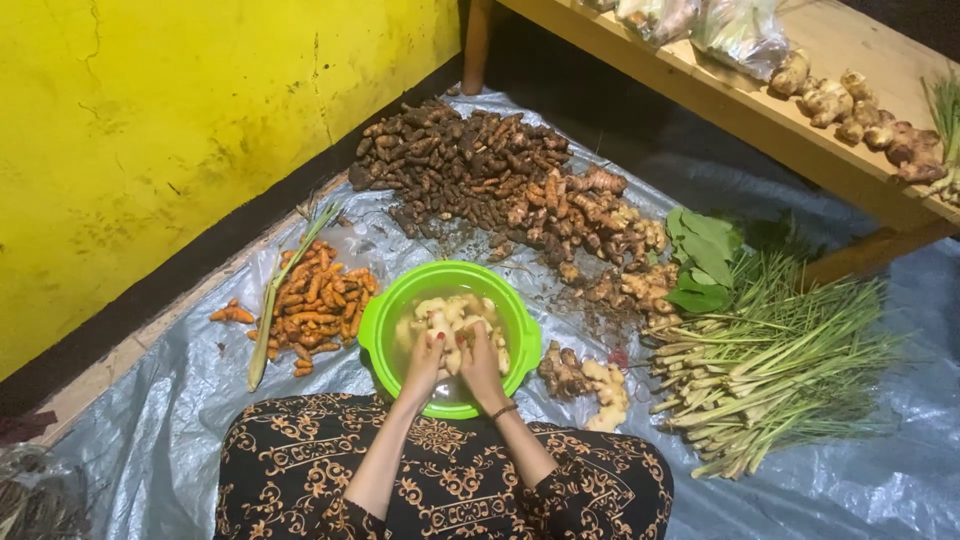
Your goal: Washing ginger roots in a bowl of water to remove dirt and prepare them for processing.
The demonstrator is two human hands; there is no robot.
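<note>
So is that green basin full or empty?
Partly full: the green basin holds pale roots in water.

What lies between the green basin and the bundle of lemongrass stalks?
In the head view, a small pile of ginger roots lies on the plastic sheet between the green basin and the lemongrass stalks.

A produce stall's floor; root piles (470,165) on plastic sheeting (820,490); wooden shelf (740,110) holding ginger (850,110).

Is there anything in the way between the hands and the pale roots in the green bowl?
Nothing visible. The left hand and right hand are already inside the green bowl, together on a pale root over the water. The other pale roots lie just beyond the fingers.
</note>
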